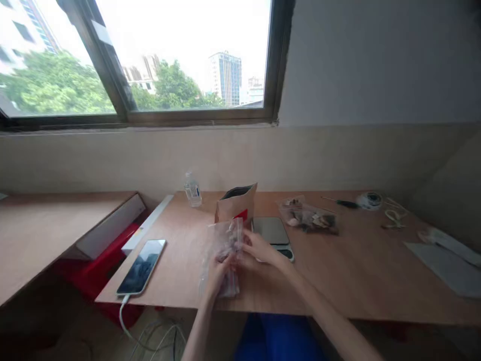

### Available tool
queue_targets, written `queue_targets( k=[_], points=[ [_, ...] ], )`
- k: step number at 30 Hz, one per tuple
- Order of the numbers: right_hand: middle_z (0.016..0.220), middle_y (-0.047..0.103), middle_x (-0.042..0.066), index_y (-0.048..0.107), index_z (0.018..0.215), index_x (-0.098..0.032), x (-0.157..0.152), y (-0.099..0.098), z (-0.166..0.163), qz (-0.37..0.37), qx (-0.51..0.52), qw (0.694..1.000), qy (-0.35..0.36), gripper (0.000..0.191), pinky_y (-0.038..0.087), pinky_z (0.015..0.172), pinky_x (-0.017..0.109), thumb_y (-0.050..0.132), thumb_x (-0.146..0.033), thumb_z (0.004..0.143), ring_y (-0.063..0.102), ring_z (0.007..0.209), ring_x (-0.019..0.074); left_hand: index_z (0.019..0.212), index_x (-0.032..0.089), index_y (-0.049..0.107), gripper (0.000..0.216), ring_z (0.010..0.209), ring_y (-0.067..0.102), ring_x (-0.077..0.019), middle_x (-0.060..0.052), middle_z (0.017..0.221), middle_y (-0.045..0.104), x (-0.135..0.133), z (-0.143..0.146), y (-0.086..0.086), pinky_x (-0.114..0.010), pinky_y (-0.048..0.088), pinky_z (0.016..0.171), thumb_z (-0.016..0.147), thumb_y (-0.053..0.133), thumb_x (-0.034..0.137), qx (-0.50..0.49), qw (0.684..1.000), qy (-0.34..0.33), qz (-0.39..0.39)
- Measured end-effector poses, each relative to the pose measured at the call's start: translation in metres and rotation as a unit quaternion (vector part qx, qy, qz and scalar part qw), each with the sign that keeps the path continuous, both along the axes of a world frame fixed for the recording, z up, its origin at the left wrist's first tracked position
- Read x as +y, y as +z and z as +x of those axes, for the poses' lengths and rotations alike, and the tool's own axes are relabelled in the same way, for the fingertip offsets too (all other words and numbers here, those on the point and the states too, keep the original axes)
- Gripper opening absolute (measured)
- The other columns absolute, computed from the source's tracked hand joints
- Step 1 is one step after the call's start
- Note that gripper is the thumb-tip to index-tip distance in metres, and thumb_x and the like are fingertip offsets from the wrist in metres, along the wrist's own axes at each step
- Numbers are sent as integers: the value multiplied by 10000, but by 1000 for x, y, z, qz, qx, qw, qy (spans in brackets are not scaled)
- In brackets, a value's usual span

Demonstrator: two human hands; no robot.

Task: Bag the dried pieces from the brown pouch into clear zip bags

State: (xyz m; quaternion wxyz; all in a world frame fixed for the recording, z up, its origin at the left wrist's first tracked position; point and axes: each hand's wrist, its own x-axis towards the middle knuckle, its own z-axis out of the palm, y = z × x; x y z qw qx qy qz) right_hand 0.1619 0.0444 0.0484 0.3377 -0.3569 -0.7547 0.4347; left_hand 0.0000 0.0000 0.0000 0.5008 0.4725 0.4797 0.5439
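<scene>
Both my hands meet at the middle of the wooden desk [361,281] on a small clear plastic bag [225,238] with dark reddish bits inside. My left hand [217,273] grips the bag's lower part, fingers closed around it. My right hand [259,246] pinches its upper right side. More clear bags lie flat under the hands. Just behind stands an open brown paper pouch [236,203] with a red label. A small digital scale [272,233] sits right of my right hand.
A phone [142,265] lies on a charging cable at the left. A water bottle [192,189] stands by the wall. A filled clear bag [310,216], a screwdriver [343,202], tape roll [370,200], scissors [394,218] and papers [447,260] lie to the right.
</scene>
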Motion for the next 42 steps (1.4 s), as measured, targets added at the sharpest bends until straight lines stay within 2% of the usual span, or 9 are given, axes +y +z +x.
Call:
queue_targets(
  k=[4,9,13,17,20,25,30,37,42],
  points=[
    [944,672,34,638,948,-204,2,1,0,11,8,1000,7,187,464,730,290,627,-313,796,607,817,180,758,139,628,268,532,542,-108,12,596,610,0,0,-4,-217,428,556,709,682,397,0,1000,-3,-12],
    [787,653,17,629,813,-173,10,10,13,7,38,997,-68,235,465,666,275,681,-387,731,592,724,160,733,143,597,300,469,518,-100,20,546,576,1,2,-9,-211,399,493,707,675,432,-5,1000,-5,-30],
    [800,666,21,627,821,-170,23,47,25,43,103,988,-103,268,484,694,274,669,-422,740,616,741,152,763,137,606,323,446,512,-98,18,546,577,1,1,-12,-209,378,472,701,676,446,-5,999,-7,-38],
    [876,678,36,617,882,-180,46,93,22,163,194,945,-208,272,498,739,278,640,-427,771,638,795,154,755,139,606,326,455,518,-99,21,539,574,1,0,-13,-208,383,487,702,675,453,-3,999,-9,-40],
    [908,683,39,624,898,-195,65,106,9,262,143,926,-231,210,489,780,295,607,-382,805,635,859,169,756,140,609,322,459,512,-95,22,544,571,0,0,-12,-205,378,486,710,670,453,-1,999,-14,-41],
    [937,692,58,654,867,-203,74,93,-9,338,-15,914,-223,159,434,891,377,506,-258,861,607,943,207,755,147,614,301,474,514,-91,23,561,575,-1,-1,-11,-205,390,508,732,651,445,5,999,-23,-34],
    [1166,605,79,603,1079,-216,43,71,-3,331,35,903,-270,259,343,1022,406,425,-273,899,513,1134,209,759,144,631,320,476,510,-101,20,547,564,1,-2,-14,-216,393,510,754,613,463,53,998,-29,-16],
    [1083,641,82,557,1096,-195,8,4,1,35,109,979,-171,406,458,882,359,559,-479,807,596,1009,213,784,152,674,298,558,544,-151,-9,597,607,5,-1,-16,-257,424,565,728,631,441,108,994,-22,25],
    [751,662,37,592,761,-176,16,7,8,2,196,960,-200,367,480,694,301,562,-542,771,623,718,188,939,197,673,346,919,562,-226,-81,1030,620,4,1,-13,-326,449,776,705,644,450,175,976,-8,133]
  ],
)
